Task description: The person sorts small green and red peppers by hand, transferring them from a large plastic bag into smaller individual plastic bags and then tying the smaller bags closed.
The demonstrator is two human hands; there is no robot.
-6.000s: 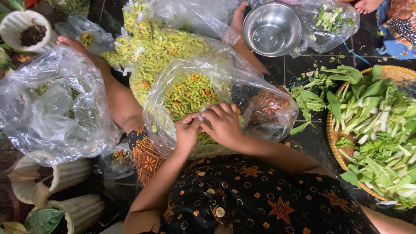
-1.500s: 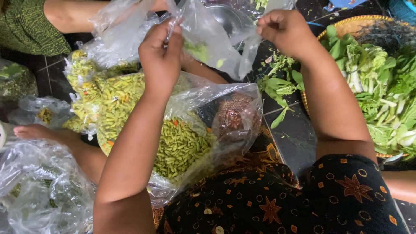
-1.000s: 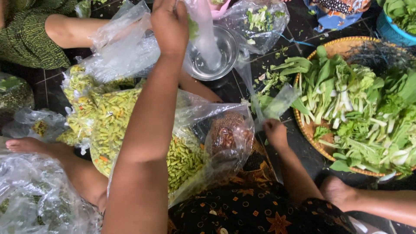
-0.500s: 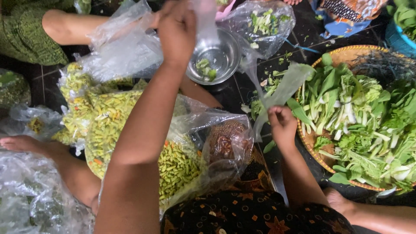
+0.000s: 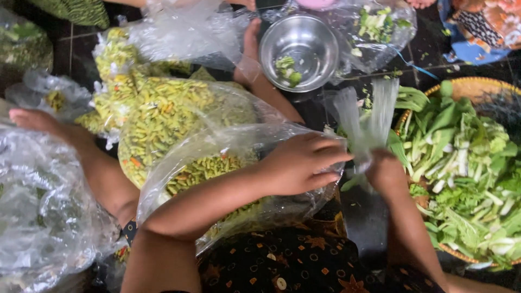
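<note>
— What's changed on your left?

— My left hand (image 5: 301,165) has come down from above the steel bowl (image 5: 299,51); it now lies over the bag of green chillies (image 5: 217,173), fingers stretched toward the small clear bag (image 5: 362,116).

— And the right?

— My right hand (image 5: 386,172) stays clenched on that bag's lower end, just beside the basket of greens (image 5: 467,163).

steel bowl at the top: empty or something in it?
Nearly empty. The steel bowl holds only a few green vegetable pieces near its bottom; the rest of the inside is bare metal.
</note>
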